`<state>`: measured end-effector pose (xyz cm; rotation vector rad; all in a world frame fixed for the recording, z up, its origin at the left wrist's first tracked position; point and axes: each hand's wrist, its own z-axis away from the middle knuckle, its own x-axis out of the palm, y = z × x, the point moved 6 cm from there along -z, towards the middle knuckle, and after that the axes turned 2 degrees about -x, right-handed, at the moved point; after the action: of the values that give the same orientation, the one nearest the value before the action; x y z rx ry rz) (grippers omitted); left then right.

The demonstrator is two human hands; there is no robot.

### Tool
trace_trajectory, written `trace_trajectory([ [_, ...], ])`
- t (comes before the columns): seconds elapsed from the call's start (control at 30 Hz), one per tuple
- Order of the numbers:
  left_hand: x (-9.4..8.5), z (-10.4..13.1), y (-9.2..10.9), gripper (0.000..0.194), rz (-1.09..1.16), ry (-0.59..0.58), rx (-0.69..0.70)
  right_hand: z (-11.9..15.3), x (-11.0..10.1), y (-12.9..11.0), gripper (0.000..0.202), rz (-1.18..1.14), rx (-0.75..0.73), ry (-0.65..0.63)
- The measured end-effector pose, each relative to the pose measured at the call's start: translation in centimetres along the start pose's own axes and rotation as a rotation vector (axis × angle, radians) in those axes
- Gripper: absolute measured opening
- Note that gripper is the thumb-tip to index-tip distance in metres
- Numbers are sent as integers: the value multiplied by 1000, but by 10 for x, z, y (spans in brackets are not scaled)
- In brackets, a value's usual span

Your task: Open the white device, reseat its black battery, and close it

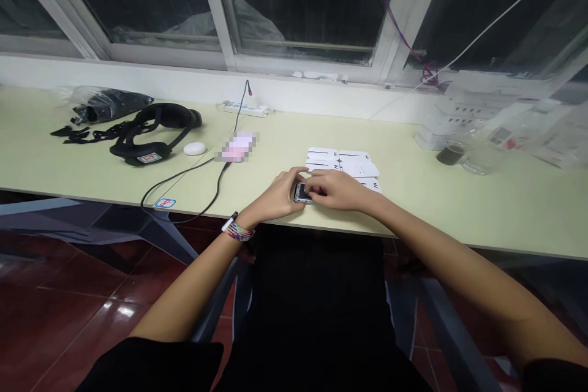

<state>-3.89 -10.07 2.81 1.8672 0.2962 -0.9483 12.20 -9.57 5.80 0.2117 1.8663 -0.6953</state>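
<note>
- The left hand point(278, 196) grips the small case point(302, 193), seemingly to steady it.
- The right hand point(337, 190) bends its fingers narrowly over the case's top; whether they pinch anything, one cannot tell.
- The case sits by the counter's point(436, 208) front edge, white cards point(362, 168) just beyond, probably for easy reach.

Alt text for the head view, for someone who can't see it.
The left hand holds a small dark-faced object at the near edge of the table; the right hand touches it. White cards lie beyond, a black headset farther left.
</note>
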Motion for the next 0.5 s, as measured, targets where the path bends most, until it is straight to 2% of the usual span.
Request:
trace_trajectory([
  [0.07,0,0,-2,85,15,7,-10,-15,9,-9,13,-5,-30,-47],
  [0.17,0,-1,-6,87,64,28,-3,-30,14,-10,11,13,-45,-108],
  [0.37,4,-4,-17,92,239,-25,15,-38,13,-7,13,25,-90,-202],
  [0.5,3,-5,-21,90,257,-36,4,-42,13,-9,15,76,-124,-232],
])
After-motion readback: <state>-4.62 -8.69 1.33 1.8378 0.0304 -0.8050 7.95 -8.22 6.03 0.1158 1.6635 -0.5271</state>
